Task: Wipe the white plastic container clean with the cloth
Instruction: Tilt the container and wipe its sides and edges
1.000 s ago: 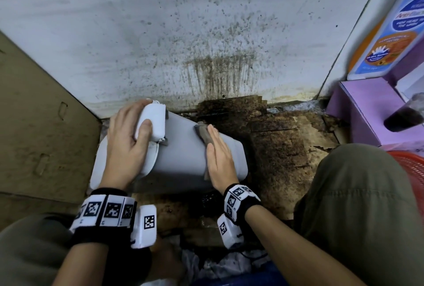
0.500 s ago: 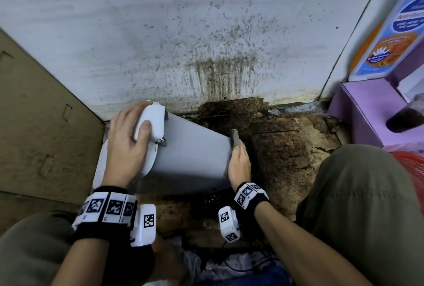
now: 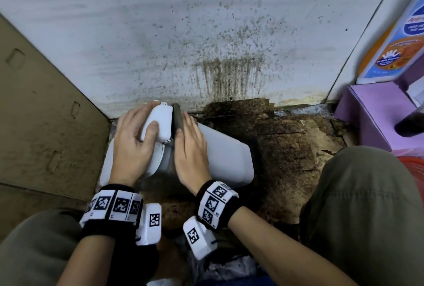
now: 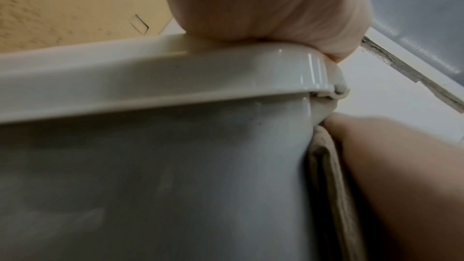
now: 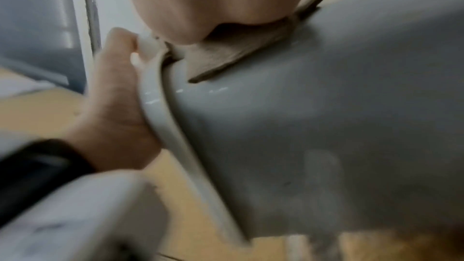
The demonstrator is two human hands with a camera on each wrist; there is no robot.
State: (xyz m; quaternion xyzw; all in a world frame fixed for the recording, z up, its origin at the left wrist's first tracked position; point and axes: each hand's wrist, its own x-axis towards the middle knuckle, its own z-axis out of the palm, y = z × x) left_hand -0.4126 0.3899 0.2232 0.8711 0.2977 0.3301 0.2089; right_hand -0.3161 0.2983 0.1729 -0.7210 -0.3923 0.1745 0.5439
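The white plastic container [image 3: 226, 158] lies on its side on the dirty floor, lid end to the left. My left hand [image 3: 135, 134] grips the lid's white clasp [image 3: 158, 121], thumb curled over it. My right hand [image 3: 190, 148] lies flat on the container's upper side next to the lid, pressing a folded brownish cloth [image 3: 176, 117] under straight fingers. The right wrist view shows the cloth [image 5: 226, 55] squeezed beneath the palm against the container [image 5: 326, 126] by the lid rim [image 5: 160, 110]. In the left wrist view the cloth [image 4: 326, 166] sits against the container wall [image 4: 175, 186].
A stained white wall [image 3: 206, 33] stands right behind the container. A cardboard panel [image 3: 41, 113] closes the left side. Wet, dark brown cardboard [image 3: 286, 148] covers the floor to the right. A purple box [image 3: 371, 113] and a detergent bottle [image 3: 394, 40] stand at far right.
My right hand slid the cloth from the container's right end leftward along its top to the lid edge. The left hand kept its grip on the clasp.
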